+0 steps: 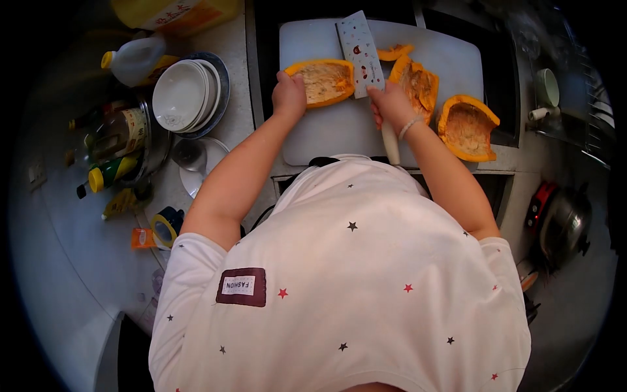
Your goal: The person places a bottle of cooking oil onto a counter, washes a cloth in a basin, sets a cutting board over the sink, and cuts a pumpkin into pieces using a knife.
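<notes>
On a white cutting board (313, 140) lies a hollowed piece of pumpkin (326, 83), its pale fibrous inside facing up. My left hand (289, 97) grips its left end, thumb over the rim. A broad cleaver (360, 55) with a patterned white blade stands beside the piece's right end; whether blade and flesh touch I cannot tell. My right hand (390, 103) is closed round the cleaver where blade meets the pale handle. Right of that hand lie another pumpkin chunk (418, 85) and a thin pumpkin strip (394, 52). A larger pumpkin piece (467, 129) rests at the board's right edge.
Stacked white bowls (179, 96) sit on a dark-rimmed plate at left, near a ladle (189, 155) and several bottles (117, 134). A large oil jug (176, 13) stands at the back left. At right are a green cup (547, 88) and a lidded pan (567, 225).
</notes>
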